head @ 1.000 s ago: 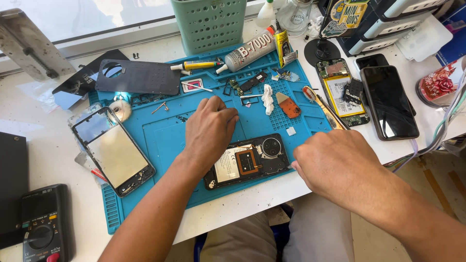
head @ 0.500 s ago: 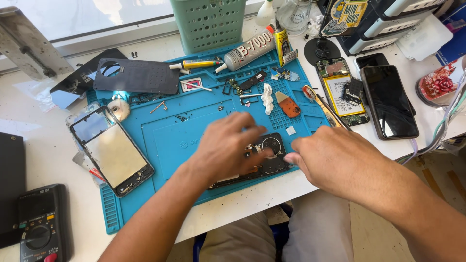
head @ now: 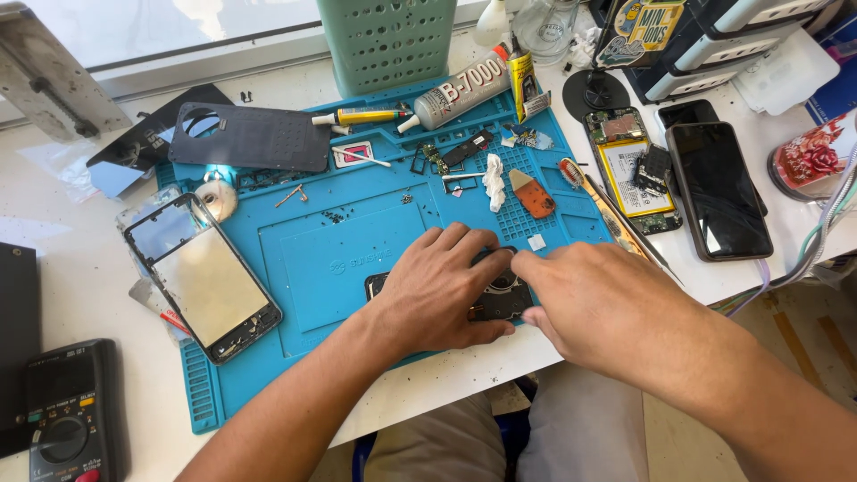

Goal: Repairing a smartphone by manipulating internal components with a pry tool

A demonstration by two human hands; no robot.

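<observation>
- Blue rubber work mat (head: 357, 259) covers the middle of a white table (head: 80, 268); both hands sit at its front edge.
- Left hand (head: 442, 290) lies palm down on an opened phone (head: 500, 299), fingers curled over the top edge and pressing it flat; grip is a loose clamp holding the phone.
- Right hand (head: 594, 299) touches the same phone from the right, fingertips pinched narrow at its edge; whether anything sits between them I cannot tell (hidden by the hand).
- Phone is dark, insides up, mostly covered; only a round camera part and a left corner show. It rests on the mat close to the table's front edge.
- Left on the mat: a phone frame with a pale screen panel (head: 205, 277), tilted, partly off the mat.
- Back left: a dark grey back cover (head: 254, 136) with a round hole.
- Back of the mat: a glue tube (head: 460, 89), a smaller yellow tube (head: 361, 116), an orange pick (head: 534, 195), a white scrap (head: 494, 181), loose screws (head: 337, 216).
- Green perforated basket (head: 386, 40) stands behind the mat.
- Right of the mat: a second open phone with a yellow battery (head: 629, 165), and just beside it a black phone (head: 719, 189) lying screen up.
- Tweezers (head: 625, 223) lie near the right hand.
- Multimeter (head: 67, 415) sits at the near left corner, well apart from the hands.
</observation>
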